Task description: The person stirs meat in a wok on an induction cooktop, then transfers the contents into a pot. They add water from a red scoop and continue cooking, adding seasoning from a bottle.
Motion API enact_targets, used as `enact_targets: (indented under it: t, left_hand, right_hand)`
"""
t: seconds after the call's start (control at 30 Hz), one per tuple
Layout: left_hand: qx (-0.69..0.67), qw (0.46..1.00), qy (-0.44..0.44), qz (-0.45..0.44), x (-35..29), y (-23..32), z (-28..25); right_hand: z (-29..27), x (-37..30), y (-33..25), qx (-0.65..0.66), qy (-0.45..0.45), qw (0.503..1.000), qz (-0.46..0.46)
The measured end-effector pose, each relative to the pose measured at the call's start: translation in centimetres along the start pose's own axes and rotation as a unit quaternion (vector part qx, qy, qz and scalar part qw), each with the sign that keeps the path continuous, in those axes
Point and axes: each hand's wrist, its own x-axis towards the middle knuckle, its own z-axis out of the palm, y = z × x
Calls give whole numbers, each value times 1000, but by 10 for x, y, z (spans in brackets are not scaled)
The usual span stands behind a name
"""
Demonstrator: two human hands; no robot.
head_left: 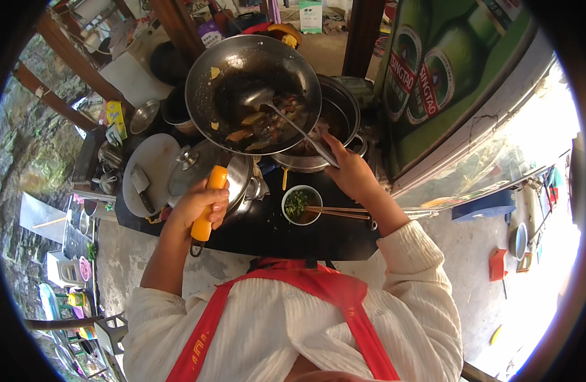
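Observation:
My left hand [204, 205] is closed around the orange handle [211, 202] of a dark wok [207, 108]. The wok is raised and tilted above the counter, partly over a steel pot [306, 164]. Inside it lie brown sauce, dark pieces of food and yellowish slices [239, 135]. My right hand [351, 167] grips the long handle of a metal spatula [299, 130], whose head rests among the food in the wok. Below the pot sits a white bowl [284, 207] with chopped greens and a pair of chopsticks [344, 211] leaning over its rim.
A round cutting board [137, 191] with a cleaver [141, 184] lies at left, beside a glass-and-steel lid [204, 167]. Behind it stand a metal bowl [145, 116] and a dark pot [176, 108]. A large green-printed cabinet [458, 70] borders the right. Wooden posts [363, 38] rise behind.

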Motion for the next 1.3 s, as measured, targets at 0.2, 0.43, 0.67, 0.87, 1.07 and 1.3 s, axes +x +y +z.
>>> enact_targets:
  t: [0.2,0.43,0.67,0.87,1.07,1.3]
  left_hand:
    - [16,1000,7,-18,15,15,-12]
    - [145,989,26,2,32,30,-25]
    - [177,984,16,5,45,36,-35]
    - [182,983,20,-1,49,40,-46]
    - [222,974,30,8,54,48,-48]
    - [286,957,52,12,57,55,-42]
  right_hand:
    - [-26,-16,21,102,75,992,0]
    - [-44,-17,26,186,66,976,92]
    - [-67,-55,37,323,49,936,129]
    - [-96,-85,46,366,33,913,179]
    - [-81,-78,53,382,63,906,173]
    - [-64,-71,52,286,61,944,153]
